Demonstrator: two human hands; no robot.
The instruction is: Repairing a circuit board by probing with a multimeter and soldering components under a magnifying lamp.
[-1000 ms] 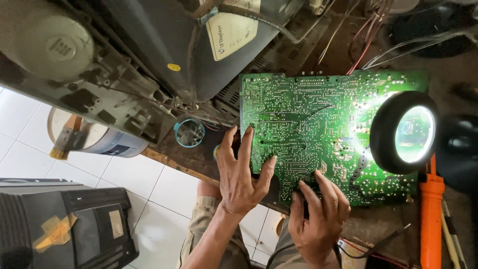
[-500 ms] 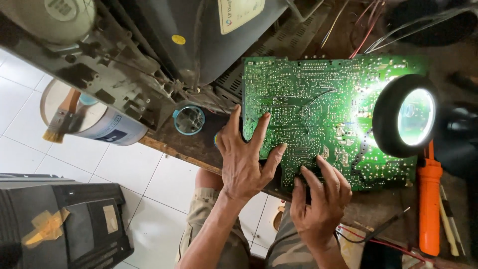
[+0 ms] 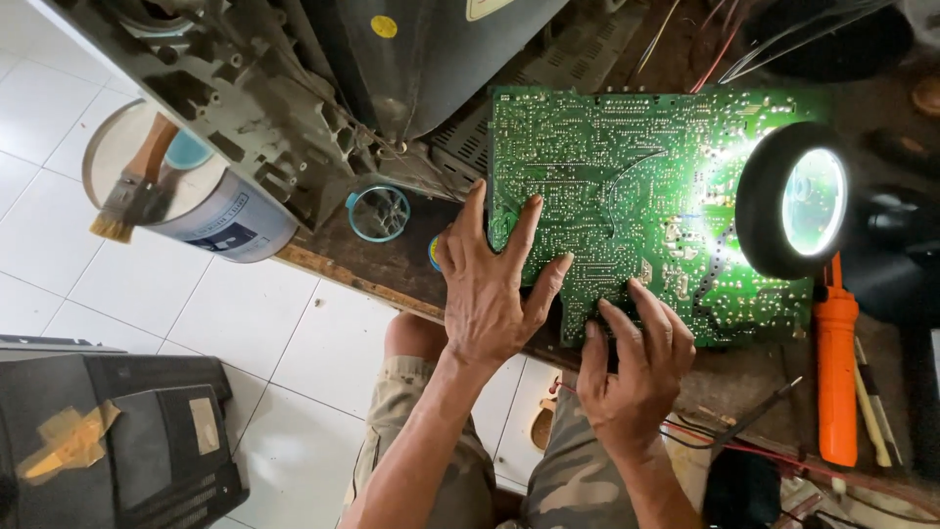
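Note:
A large green circuit board (image 3: 627, 186) lies solder side up on a dark wooden workbench (image 3: 392, 269). My left hand (image 3: 494, 284) rests flat on the board's near left corner, fingers spread. At the near edge of the board, my right hand (image 3: 636, 367) presses down with its fingers curled over the rim. A round lit magnifier lamp (image 3: 798, 201) hangs over the right part of the board and throws a bright glare on it.
A grey television chassis (image 3: 294, 118) fills the top left. A small blue-rimmed cup (image 3: 379, 213) stands by the board. An orange tool (image 3: 835, 367) and wires lie right. On the tiled floor stand a paint can with a brush (image 3: 171, 186) and a black casing (image 3: 108, 441).
The view has shifted slightly, so the board and hands sit a little lower in frame. My left hand's fingers have spread further across the board's corner. My right hand stays at the near edge.

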